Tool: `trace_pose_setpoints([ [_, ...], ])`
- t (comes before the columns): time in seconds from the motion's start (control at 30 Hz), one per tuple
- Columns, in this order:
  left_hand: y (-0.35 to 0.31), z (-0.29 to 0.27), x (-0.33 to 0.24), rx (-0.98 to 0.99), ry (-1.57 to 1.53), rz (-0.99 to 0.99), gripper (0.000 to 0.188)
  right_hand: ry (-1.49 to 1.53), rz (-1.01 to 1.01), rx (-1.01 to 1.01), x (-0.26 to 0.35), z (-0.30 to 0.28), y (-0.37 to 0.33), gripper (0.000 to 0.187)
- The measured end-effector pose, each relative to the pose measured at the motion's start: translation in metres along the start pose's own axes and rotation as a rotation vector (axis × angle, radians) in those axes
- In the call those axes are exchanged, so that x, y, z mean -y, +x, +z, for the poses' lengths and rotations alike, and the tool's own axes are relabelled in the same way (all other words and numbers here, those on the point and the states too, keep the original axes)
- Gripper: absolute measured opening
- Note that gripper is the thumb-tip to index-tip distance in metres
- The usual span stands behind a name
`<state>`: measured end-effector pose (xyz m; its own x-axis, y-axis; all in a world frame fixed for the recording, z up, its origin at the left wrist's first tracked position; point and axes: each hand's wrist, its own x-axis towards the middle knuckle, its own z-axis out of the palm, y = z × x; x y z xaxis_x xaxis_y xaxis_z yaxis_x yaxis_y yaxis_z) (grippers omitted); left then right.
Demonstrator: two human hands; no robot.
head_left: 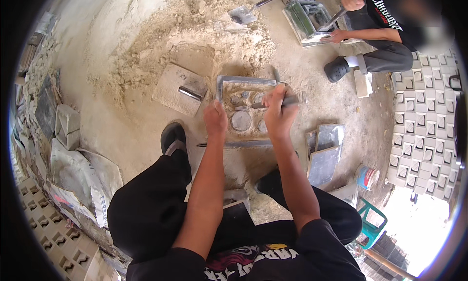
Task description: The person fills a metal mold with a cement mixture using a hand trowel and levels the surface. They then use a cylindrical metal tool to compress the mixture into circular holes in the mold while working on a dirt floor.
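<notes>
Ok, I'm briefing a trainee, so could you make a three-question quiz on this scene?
1. True or false: the left hand is at the left side of the rectangular frame.
2. Where in the picture is the green plastic stool? A) upper left; B) lower left; C) lower right.
3. What holds the motion-blurred tool?

Key: 1. True. 2. C. 3. The right hand.

This is a dusty workshop, shown by stacked pale blocks (423, 124), heaped sand (192, 28) and a sand-filled frame (248, 80).
</notes>
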<state>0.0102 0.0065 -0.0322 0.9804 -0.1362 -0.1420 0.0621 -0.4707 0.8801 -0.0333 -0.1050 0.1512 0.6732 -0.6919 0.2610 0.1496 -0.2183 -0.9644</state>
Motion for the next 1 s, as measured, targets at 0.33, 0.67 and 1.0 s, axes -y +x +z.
trace_pose_setpoints([
  [0.33, 0.0, -0.008, -0.009, -0.018, 0.201, -0.082, 0.061, -0.096, 0.05, -0.145, 0.013, -0.001, -0.008, 0.034],
  [0.67, -0.002, -0.005, -0.005, -0.043, 0.287, -0.064, 0.065, 0.043, 0.037, -0.162, 0.023, 0.017, -0.002, 0.031],
  [1.0, -0.003, -0.005, -0.008, -0.04, 0.185, -0.068, 0.061, -0.091, -0.039, -0.071, 0.029, 0.025, 0.014, 0.021],
])
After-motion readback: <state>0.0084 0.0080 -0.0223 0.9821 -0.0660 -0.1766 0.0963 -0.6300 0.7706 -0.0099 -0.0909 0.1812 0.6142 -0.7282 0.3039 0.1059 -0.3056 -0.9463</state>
